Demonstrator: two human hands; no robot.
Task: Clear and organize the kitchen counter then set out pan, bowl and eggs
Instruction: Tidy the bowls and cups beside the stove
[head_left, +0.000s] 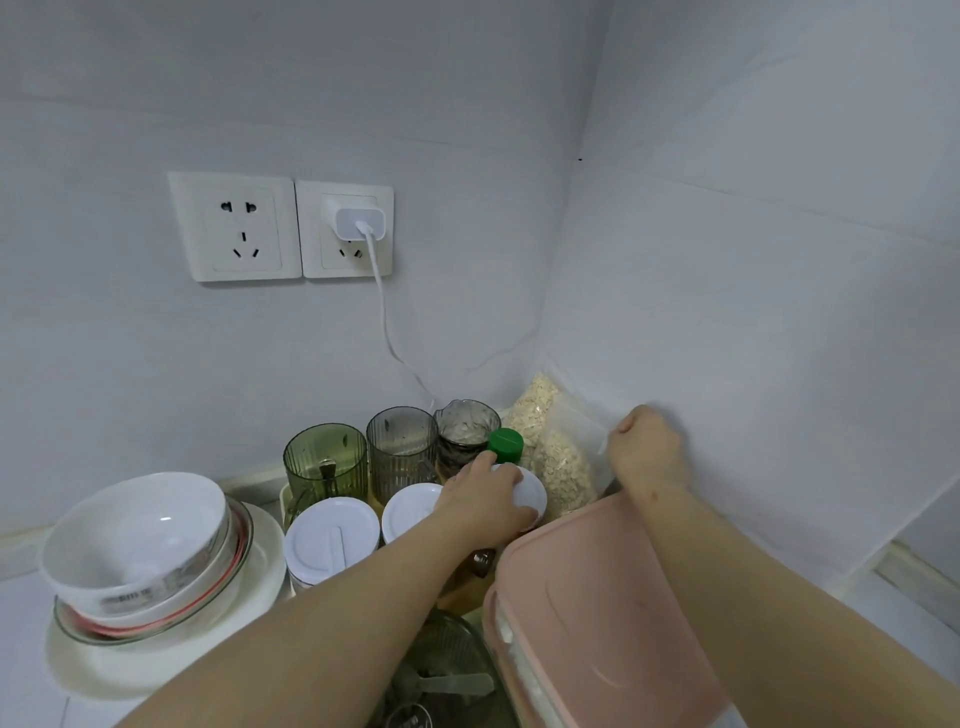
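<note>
Pinching oat bag (563, 470), left hand (483, 501) gripping lid (531, 491)

At 6 o'clock the bottom edge cut off the clear glass dish (447, 644) and pink plastic lidded box (587, 613); the left hand (483, 504) hid most of a white round lid (531, 491).

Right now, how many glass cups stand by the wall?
3, in a row: green cup left, grey cup middle, clear cup right. Others may be hidden.
</note>
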